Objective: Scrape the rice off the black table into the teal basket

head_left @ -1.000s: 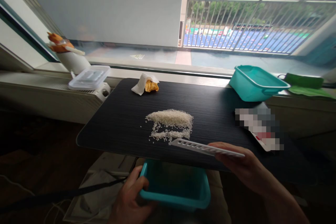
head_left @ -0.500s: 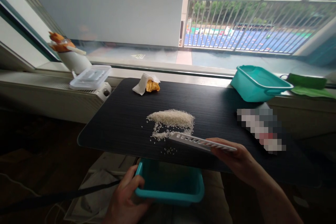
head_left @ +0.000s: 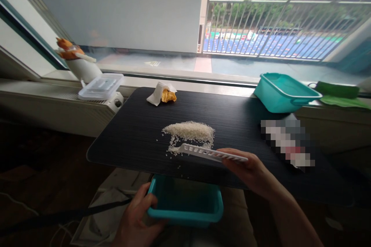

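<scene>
A mound of white rice lies on the black tabletop, with loose grains scattered along its near side. My right hand is closed around one end of a white slotted plastic strip. The strip's far end touches the small near row of grains. Below the table's front edge, my left hand grips the left rim of a turquoise plastic tub, tilted a little, its mouth facing up. The tub's inside is dark, so its contents are hard to make out.
A second turquoise tub stands at the back right. Near it lies a blurred-out object. A crumpled tissue with something yellow sits at the table's back. A clear plastic lid rests on the radiator at left.
My right hand and the strip have shifted left along the near row of rice. Fewer grains lie near the table's front edge. My left hand and the tub have barely moved.
</scene>
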{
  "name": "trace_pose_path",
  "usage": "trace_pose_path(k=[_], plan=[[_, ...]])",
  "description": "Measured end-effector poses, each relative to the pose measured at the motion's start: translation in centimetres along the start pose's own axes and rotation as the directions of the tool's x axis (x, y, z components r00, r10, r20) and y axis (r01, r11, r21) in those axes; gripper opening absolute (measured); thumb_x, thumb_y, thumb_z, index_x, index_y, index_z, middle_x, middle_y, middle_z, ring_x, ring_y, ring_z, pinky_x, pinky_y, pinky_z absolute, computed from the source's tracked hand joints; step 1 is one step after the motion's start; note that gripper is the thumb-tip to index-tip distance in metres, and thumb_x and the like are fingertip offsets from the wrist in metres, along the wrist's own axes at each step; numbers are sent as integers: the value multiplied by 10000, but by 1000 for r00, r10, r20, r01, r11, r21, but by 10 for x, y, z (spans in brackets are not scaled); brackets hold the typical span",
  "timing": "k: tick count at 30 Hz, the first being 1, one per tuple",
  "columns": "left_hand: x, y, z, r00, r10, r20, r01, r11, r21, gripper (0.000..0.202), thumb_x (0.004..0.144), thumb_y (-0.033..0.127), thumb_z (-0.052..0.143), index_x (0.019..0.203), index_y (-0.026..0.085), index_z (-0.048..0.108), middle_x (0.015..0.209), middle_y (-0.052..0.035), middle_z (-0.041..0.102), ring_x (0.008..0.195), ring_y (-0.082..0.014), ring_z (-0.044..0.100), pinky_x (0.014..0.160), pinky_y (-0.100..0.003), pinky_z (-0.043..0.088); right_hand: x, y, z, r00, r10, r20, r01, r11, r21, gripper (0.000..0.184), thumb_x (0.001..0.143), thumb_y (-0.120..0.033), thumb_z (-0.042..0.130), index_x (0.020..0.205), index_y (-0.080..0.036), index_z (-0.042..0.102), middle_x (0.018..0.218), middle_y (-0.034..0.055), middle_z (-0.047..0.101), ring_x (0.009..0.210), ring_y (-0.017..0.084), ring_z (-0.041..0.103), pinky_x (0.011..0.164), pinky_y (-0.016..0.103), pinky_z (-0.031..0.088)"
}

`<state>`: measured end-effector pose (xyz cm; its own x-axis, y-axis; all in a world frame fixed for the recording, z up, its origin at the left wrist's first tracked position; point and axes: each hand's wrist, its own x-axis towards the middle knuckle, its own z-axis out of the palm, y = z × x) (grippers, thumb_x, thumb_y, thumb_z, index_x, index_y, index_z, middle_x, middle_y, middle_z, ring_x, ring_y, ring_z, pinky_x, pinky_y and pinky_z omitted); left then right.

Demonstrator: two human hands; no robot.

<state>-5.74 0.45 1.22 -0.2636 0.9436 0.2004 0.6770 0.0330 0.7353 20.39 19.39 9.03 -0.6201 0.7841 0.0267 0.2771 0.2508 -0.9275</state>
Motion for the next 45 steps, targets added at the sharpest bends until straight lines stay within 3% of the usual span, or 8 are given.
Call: trace_pose_path(k=[12,18,23,29,35,40,45], plan=[[0,-4,-3,1000,6,-14,-5,1000,19,182,697,175,650,679,222,475,1064,-4,584,822,-120,634,685,-181,478,10,4,8,1000,0,24,0,1000,3,242,937,-301,573,1070,-199,747,1056,46,771,950,208,705,841,259,537],[-4,-10,-4,1000,-4,-13,4,1000,7,178,683,154,643,674,220,479,1091,-6,567,846,-129,623,707,-197,473,9,1,9,993,22,120,-20,1000,-13,243,950,-318,559,1046,-198,747,1018,38,767,901,197,701,791,245,534],[-5,-12,-7,1000,-14,-13,14,999,31,174,705,183,651,674,219,483,1123,-16,568,882,-134,632,726,-193,480,4,1,7,996,47,74,-48,999,4,257,940,-349,572,1047,-189,742,999,46,769,886,202,693,775,250,533],[-6,-12,-10,1000,-21,-17,22,998,55,161,705,209,655,667,218,499,1098,-22,603,859,-128,641,710,-172,493,-8,-8,2,979,78,187,-82,996,17,258,957,-346,548,1013,-190,745,994,45,762,886,197,688,763,235,534],[-8,-12,-12,999,-40,-23,41,998,51,164,692,209,673,660,214,512,1073,-25,614,822,-135,639,688,-187,504,-16,-7,-2,989,79,121,-80,997,2,259,955,-346,549,1034,-197,746,1004,56,762,871,217,694,757,268,543],[-8,-13,-13,999,-39,-15,40,998,39,173,703,208,670,659,212,503,1074,-24,611,817,-132,652,670,-180,497,-16,-13,8,971,26,239,-46,996,80,230,974,-289,536,1043,-223,746,1062,49,758,960,219,695,830,276,541],[-7,-10,-14,999,-34,-21,35,998,43,158,702,188,659,669,213,507,1087,-19,597,842,-130,647,699,-187,503,0,-5,20,998,-4,63,2,999,38,241,956,-307,556,1068,-208,745,1079,57,762,965,231,699,830,290,553]])
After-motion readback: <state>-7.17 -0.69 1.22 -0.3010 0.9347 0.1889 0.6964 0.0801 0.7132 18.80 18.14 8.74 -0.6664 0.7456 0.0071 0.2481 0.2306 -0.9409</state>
